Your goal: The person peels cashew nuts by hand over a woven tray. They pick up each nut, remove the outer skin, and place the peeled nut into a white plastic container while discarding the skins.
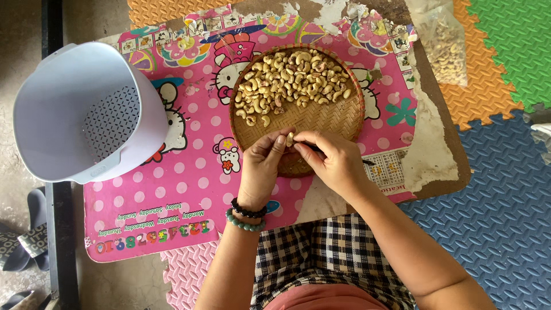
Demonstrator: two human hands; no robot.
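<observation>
Soft, even daylight fills the scene, bright without harsh glare. Shadows are faint: a slight one under the hands on the woven tray [321, 123], and a deeper shade inside the grey plastic basket [80, 109] at left. Focus is sharp in the centre. Straight lines bend a little towards the edges.

Both hands meet over the near rim of a round woven tray [321, 123] heaped with cashew nuts [293, 80]. The left hand [261, 163] and right hand [333, 161] pinch 1 cashew [290, 138] between their fingers [281, 143]. A pale plastic colander [86, 115] lies tipped on the pink cartoon mat [189, 189] covering the counter. A clear bag of nuts [445, 49] rests beyond.
</observation>
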